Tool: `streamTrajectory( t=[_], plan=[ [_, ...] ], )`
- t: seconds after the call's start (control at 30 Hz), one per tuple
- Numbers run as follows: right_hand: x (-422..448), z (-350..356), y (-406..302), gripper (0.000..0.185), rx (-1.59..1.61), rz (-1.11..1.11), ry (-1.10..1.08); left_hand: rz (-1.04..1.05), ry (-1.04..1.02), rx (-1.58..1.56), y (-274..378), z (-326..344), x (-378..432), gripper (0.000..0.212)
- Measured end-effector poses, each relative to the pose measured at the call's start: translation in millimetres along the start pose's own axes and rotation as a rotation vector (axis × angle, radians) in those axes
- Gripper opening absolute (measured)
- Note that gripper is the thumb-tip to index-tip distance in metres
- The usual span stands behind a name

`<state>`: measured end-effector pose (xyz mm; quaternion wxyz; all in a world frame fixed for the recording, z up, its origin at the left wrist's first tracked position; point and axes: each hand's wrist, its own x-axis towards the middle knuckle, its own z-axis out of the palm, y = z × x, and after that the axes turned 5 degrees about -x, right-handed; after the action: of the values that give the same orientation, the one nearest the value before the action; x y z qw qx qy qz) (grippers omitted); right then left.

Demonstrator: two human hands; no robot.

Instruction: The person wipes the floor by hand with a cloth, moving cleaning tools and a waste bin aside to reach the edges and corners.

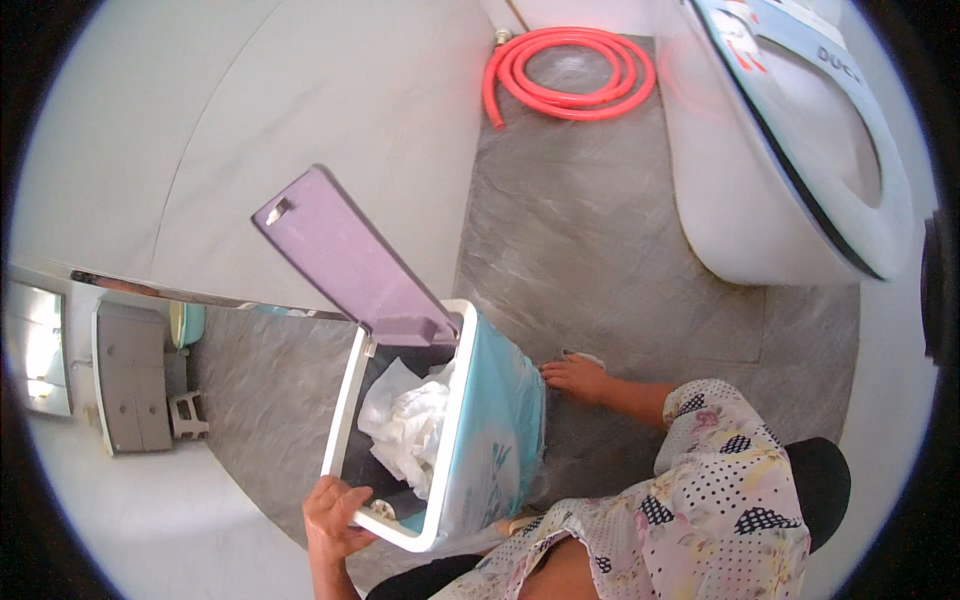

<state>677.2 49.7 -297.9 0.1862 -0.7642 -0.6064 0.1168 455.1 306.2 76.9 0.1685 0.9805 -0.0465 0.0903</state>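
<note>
A rectangular trash bin (491, 420), blue on its outer side with a white rim, stands tilted with its mouth towards me. Its purple lid (352, 255) is swung up. Crumpled white paper or tissue (409, 427) lies inside, near a dark liner. My left hand (336, 517) grips the near left corner of the rim, thumb over the edge. At the bin's base, my right hand (576, 377) has its fingertips on the lower edge; the undersides of the fingers are hidden. A small greyish item (589, 358) shows just beyond that hand, too unclear to name.
A coiled red hose (574, 105) lies by the far wall. The toilet (720, 187) stands at upper right on the grey floor (570, 210). At far left are a grey cabinet (135, 375), a white stool (189, 416) and a mirror (41, 349). A pale wall is beside the bin.
</note>
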Motion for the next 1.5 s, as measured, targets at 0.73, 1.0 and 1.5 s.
streamTrajectory(
  t=[0.73,1.0,1.5],
  plan=[
    [11,90,57,0.047,-0.187,0.302,0.59,0.316,0.329,0.219,-146,140,68,0.045],
    [9,135,-77,0.043,0.343,0.012,-0.059,0.161,0.177,0.268,-118,149,29,0.077],
    [-42,-16,190,0.046,-0.158,0.731,0.462,-0.074,-0.473,-0.001,-204,362,-205,0.063]
  ],
)
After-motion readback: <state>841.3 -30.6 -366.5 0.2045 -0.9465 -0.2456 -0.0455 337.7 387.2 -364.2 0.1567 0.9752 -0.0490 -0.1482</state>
